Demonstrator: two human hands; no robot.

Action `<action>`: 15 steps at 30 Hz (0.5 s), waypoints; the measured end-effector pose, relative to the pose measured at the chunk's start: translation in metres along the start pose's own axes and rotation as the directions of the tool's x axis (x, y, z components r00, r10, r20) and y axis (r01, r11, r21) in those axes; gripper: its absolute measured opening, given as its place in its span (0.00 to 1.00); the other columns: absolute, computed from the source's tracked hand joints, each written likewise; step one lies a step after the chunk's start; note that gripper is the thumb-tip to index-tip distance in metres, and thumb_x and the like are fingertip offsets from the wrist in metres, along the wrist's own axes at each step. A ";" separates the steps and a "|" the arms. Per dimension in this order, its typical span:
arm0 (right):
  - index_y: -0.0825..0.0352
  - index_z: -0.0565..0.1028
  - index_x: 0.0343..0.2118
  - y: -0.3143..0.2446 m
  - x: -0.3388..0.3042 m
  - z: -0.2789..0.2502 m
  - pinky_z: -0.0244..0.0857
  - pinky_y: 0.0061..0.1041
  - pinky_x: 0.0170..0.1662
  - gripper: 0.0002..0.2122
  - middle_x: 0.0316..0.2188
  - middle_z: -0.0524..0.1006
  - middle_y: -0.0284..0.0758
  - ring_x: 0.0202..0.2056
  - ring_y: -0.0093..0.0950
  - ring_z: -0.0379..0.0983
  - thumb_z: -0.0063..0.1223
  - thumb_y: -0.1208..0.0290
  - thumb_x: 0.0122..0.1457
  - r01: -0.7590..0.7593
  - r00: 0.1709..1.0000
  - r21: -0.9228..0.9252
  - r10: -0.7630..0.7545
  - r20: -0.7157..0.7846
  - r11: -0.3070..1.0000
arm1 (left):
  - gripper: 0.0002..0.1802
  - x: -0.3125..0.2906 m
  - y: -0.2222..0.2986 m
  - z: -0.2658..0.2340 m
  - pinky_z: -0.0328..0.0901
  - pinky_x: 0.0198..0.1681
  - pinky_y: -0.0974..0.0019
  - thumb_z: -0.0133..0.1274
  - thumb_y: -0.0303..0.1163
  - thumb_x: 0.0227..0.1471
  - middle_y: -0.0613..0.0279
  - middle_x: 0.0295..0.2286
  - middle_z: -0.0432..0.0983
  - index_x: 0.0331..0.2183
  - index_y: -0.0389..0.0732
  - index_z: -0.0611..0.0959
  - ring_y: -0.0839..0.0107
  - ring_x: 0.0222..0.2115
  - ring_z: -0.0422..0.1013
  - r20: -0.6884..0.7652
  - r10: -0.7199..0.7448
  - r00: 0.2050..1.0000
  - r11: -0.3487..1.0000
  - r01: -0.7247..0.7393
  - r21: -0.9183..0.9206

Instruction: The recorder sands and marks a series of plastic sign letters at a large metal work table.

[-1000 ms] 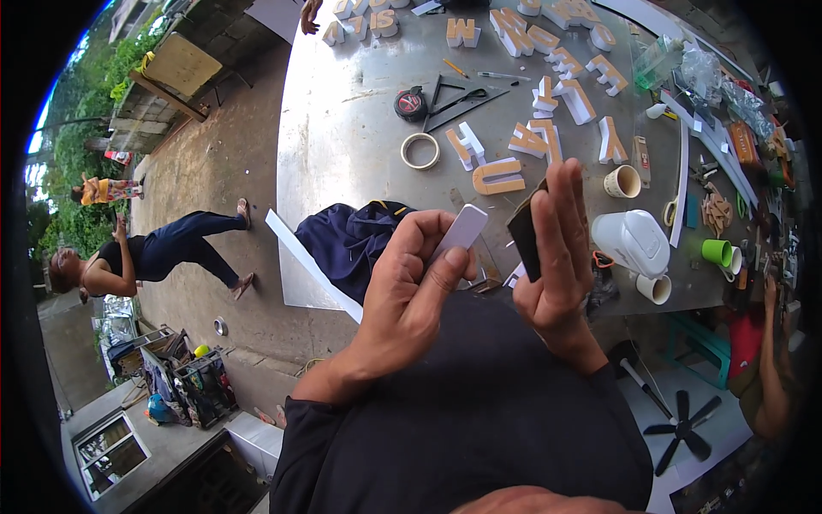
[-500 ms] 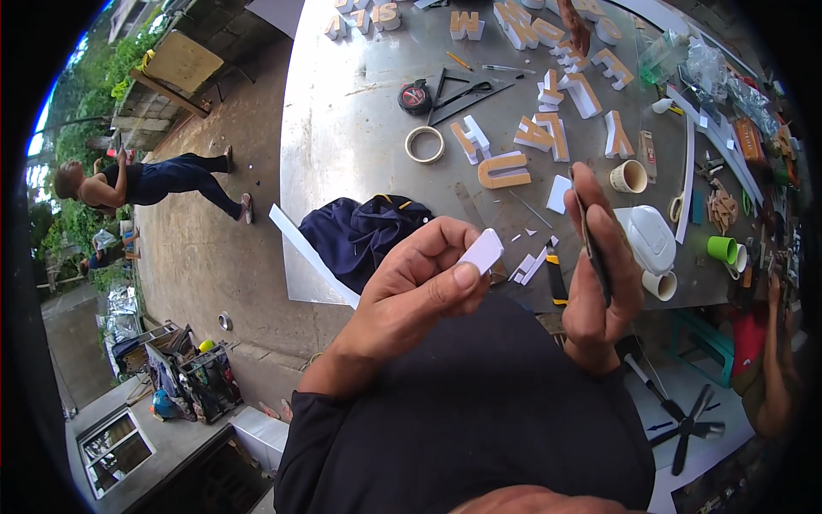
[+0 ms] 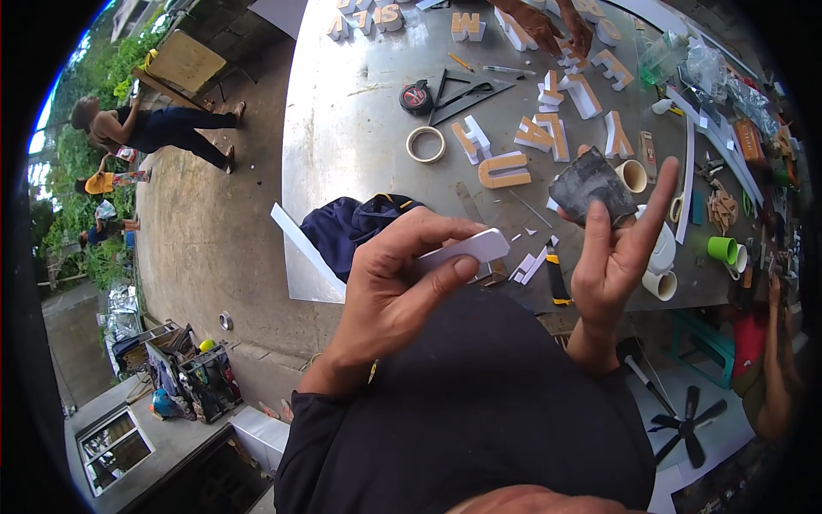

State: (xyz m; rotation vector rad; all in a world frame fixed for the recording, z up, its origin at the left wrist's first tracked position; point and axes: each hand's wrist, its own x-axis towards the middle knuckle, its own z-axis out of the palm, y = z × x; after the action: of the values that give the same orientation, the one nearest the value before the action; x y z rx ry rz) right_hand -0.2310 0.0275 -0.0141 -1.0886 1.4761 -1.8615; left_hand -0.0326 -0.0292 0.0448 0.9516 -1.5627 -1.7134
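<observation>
The table (image 3: 360, 146) spreads across the scene, its near edge just beyond the person's body. On its near left lies a dark blue cloth (image 3: 330, 233), bunched up. The two hands stand apart above the near edge. The left hand (image 3: 385, 287) is clamped on the white piece (image 3: 467, 248), thumb on one side and fingers on the other, its end poking out to the right. The right hand (image 3: 612, 274) grips a dark sheet (image 3: 591, 188) under its thumb, index finger stretched up; sheet and piece are well apart. At the far side, another person's hands (image 3: 535, 27) reach in among the letters (image 3: 511, 181), which stretch from far left to right. A white tub (image 3: 664, 253) sits partly behind the right hand. Left of the letters are a set square (image 3: 471, 105), a tape roll (image 3: 409, 146) and a tape measure (image 3: 416, 98). Between the hands lie a cutter (image 3: 556, 278) and, just beside it, small white offcuts (image 3: 529, 265).
</observation>
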 end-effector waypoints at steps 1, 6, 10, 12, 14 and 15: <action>0.73 0.64 0.61 -0.005 -0.003 0.002 0.69 0.29 0.50 0.20 0.52 0.74 0.46 0.46 0.31 0.75 0.37 0.82 0.65 -0.003 0.997 -0.033 0.000 -0.078 0.999 | 0.15 -0.001 0.004 0.003 0.67 0.39 0.76 0.62 0.20 0.51 0.63 0.32 0.77 0.42 0.34 0.78 0.80 0.35 0.73 -0.051 -0.062 0.997 0.997 0.059 -0.055; 0.72 0.75 0.51 -0.006 0.008 -0.018 0.68 0.24 0.41 0.14 0.40 0.80 0.42 0.38 0.26 0.75 0.45 0.81 0.63 0.258 0.928 -0.396 -0.111 0.357 0.881 | 0.15 0.008 -0.005 0.003 0.68 0.35 0.76 0.64 0.17 0.47 0.64 0.30 0.78 0.38 0.34 0.79 0.81 0.32 0.73 -0.189 0.143 0.972 0.990 -0.136 0.045; 0.68 0.80 0.44 -0.007 0.002 -0.004 0.68 0.25 0.36 0.10 0.32 0.81 0.43 0.32 0.32 0.78 0.54 0.74 0.61 0.018 0.936 -0.272 0.079 0.344 0.962 | 0.15 0.009 -0.008 0.000 0.70 0.38 0.76 0.64 0.17 0.46 0.64 0.31 0.78 0.38 0.33 0.79 0.81 0.34 0.74 -0.086 0.154 0.984 0.979 -0.140 0.148; 0.68 0.80 0.43 -0.003 0.002 0.002 0.67 0.24 0.35 0.11 0.30 0.81 0.41 0.31 0.30 0.78 0.58 0.72 0.59 0.025 0.902 -0.081 0.012 0.431 0.996 | 0.14 0.011 -0.009 0.002 0.70 0.39 0.76 0.64 0.17 0.46 0.64 0.32 0.78 0.37 0.33 0.79 0.81 0.35 0.74 -0.096 0.114 0.989 0.990 -0.105 0.098; 0.69 0.81 0.40 0.004 -0.003 0.007 0.66 0.22 0.32 0.10 0.26 0.81 0.38 0.28 0.25 0.76 0.60 0.71 0.58 0.031 0.894 -0.045 -0.007 0.448 0.998 | 0.12 0.013 -0.009 0.007 0.69 0.38 0.77 0.64 0.17 0.47 0.65 0.33 0.78 0.35 0.34 0.80 0.81 0.35 0.74 -0.099 0.041 0.994 0.989 -0.054 -0.135; 0.70 0.81 0.38 0.007 -0.007 0.007 0.65 0.21 0.31 0.08 0.25 0.80 0.36 0.27 0.22 0.75 0.60 0.72 0.58 -0.106 0.875 -0.021 0.104 0.474 0.994 | 0.09 0.015 -0.009 0.010 0.68 0.38 0.78 0.62 0.19 0.50 0.66 0.33 0.78 0.35 0.34 0.81 0.81 0.35 0.73 -0.102 0.050 0.994 0.980 -0.069 -0.186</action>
State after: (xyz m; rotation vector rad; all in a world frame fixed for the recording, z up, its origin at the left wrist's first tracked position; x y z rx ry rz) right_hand -0.2223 0.0272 -0.0224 -1.3186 1.2108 -1.3877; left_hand -0.0491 -0.0357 0.0347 0.8692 -1.3268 -1.7132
